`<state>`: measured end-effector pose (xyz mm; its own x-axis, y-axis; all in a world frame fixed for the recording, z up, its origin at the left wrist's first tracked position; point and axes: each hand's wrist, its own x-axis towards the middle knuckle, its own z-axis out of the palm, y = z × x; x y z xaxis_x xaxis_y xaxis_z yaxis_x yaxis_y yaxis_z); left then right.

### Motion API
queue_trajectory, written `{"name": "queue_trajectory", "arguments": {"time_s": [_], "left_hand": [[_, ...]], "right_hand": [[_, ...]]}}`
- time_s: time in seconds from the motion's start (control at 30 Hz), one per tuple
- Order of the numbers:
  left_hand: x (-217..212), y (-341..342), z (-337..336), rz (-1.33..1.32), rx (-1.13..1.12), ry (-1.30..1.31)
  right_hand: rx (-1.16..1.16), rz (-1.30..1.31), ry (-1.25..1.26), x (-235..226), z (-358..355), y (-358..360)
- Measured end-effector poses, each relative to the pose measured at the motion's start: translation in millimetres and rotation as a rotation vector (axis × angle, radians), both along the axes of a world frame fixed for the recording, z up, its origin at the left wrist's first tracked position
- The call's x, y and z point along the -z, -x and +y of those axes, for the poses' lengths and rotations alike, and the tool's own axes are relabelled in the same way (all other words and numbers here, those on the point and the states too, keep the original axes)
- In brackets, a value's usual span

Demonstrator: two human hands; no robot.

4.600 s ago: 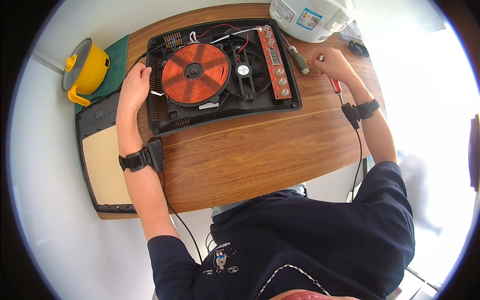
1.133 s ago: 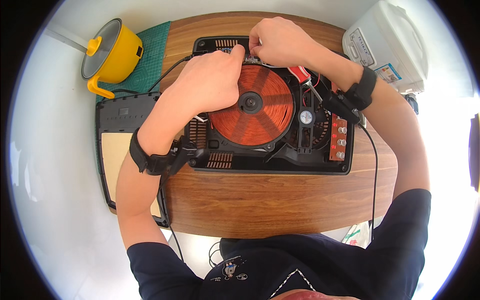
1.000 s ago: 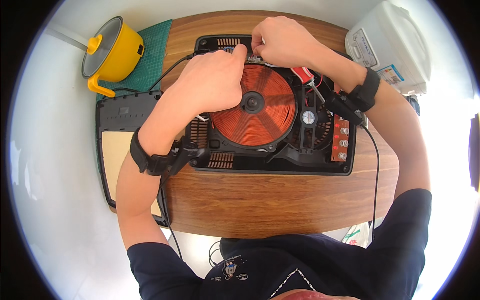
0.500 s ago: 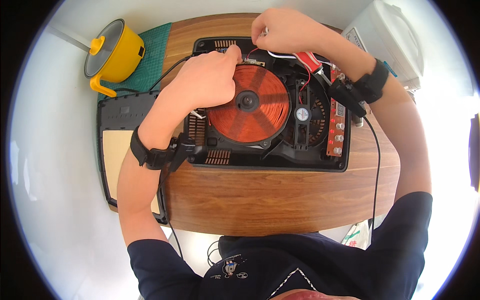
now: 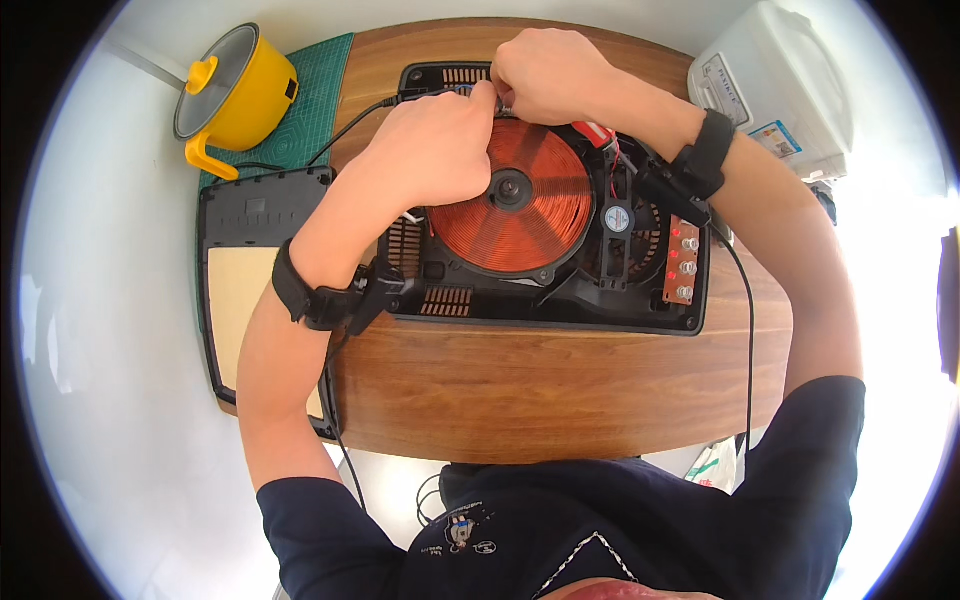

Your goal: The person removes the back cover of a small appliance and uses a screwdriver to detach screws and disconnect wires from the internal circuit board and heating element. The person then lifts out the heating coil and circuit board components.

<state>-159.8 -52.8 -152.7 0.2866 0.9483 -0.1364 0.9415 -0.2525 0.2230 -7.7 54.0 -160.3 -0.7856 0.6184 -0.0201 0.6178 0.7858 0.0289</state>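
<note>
An opened induction cooker base [image 5: 560, 312] lies on the wooden table, its round copper coil [image 5: 465, 235] uncovered. At the coil's far edge my two hands meet fingertip to fingertip. My left hand [image 5: 430, 145] is closed, thumb and index finger pinched together; what they hold is hidden. Bent fingers of my right hand [image 5: 550, 78] pinch a small wire connector, mostly covered now. Under my right forearm lies a red-handled screwdriver [image 5: 597, 134], partly hidden. Right of the coil sit a black fan [image 5: 648, 240] and a reddish circuit board [image 5: 683, 268] with small buttons.
On a green cutting mat [image 5: 318, 100] at the far left stands a yellow electric pot [image 5: 240, 105] with a lid. Nearer is the cooker's black-framed cover [image 5: 262, 208], underside up. A white appliance [image 5: 775, 95] stands far right. Black cables [image 5: 352, 132] run beside the base.
My right hand has come down and left, bringing the connector from above the base's far edge to my left fingertips. My left hand stays pinched near the coil's far edge.
</note>
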Motion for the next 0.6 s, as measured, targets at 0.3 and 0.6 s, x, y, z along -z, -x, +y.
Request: {"name": "queue_trajectory", "arguments": {"time_s": [0.3, 0.6], "left_hand": [[8.6, 2.4, 4.4, 0.027, -0.007, 0.000], [11.5, -21.0, -8.4, -0.019, -0.048, -0.032]], "right_hand": [[0.160, 0.021, 0.111, -58.2, 2.1, 0.7], [0.139, 0.326, 0.257, -79.0, -17.9, -85.9]]}}
